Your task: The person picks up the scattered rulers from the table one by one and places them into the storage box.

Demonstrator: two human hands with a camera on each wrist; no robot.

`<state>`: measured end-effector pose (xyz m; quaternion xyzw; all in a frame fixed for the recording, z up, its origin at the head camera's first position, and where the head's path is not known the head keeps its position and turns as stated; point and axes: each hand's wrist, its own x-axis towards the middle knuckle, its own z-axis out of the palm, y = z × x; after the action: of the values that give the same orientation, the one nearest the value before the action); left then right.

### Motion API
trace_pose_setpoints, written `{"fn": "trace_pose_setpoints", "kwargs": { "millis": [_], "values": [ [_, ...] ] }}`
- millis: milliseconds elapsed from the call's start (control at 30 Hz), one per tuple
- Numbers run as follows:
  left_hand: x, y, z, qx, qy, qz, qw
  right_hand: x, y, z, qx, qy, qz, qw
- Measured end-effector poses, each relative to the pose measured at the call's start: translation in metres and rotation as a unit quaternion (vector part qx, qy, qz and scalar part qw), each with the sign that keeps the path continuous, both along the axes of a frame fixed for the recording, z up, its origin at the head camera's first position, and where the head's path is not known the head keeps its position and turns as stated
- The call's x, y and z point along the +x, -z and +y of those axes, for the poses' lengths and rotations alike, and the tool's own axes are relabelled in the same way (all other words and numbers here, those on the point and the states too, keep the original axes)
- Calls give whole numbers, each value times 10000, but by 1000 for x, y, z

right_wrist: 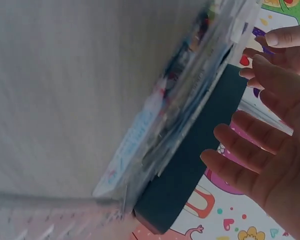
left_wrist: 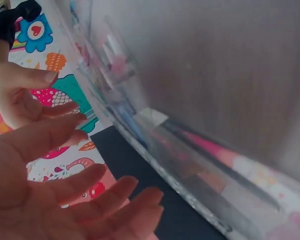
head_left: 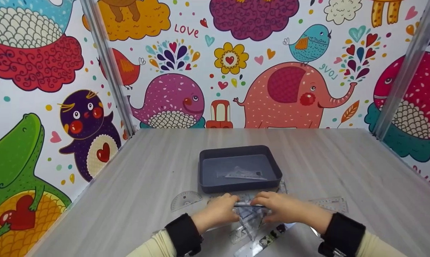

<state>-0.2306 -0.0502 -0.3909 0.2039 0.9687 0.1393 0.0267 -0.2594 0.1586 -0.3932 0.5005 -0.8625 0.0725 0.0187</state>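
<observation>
- Your left hand (head_left: 218, 211) and right hand (head_left: 284, 207) are meeting over a heap of clear plastic rulers (head_left: 249, 218) on the near part of the table (head_left: 343, 164), just in front of the dark tray (head_left: 207, 171).
- In the head view, both hands are touching the heap from opposite sides, fingertips almost meeting at its top.
- In the wrist views, your fingers (left_wrist: 85, 182) are lying straight and spread, not curled round anything; the right hand's fingers (right_wrist: 245, 140) are doing the same beside the stacked clear edges.
- The heap is sitting between your hands, touching the tray's near wall or just short of it; I cannot tell which.
- One clear set square (head_left: 244, 174) is lying flat inside the tray.
- A clear protractor (head_left: 185, 199) is resting on the table left of your left hand, and a straight clear ruler (head_left: 330, 204) is lying right of your right hand.
- You are working on a grey, wood-grain surface.
- Walls papered with bright cartoon animals (head_left: 293, 96) are closing in the table on three sides, with metal posts (head_left: 107, 67) standing at the corners.
- Black wrist straps (head_left: 184, 233) are sitting over your pale sleeves.
</observation>
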Motion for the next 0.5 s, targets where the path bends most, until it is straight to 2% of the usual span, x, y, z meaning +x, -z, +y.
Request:
{"fn": "trace_pose_setpoints", "kwargs": {
  "millis": [200,333,500],
  "values": [
    [0,9,3,-854,-53,145,9962,-2,9,-6,449,134,51,9989],
    [-1,12,6,-993,-82,366,9943,-6,11,-10,508,278,142,9982],
    [-5,16,10,-1209,-141,674,9903,-11,15,-13,427,228,432,9979]
  ]
}}
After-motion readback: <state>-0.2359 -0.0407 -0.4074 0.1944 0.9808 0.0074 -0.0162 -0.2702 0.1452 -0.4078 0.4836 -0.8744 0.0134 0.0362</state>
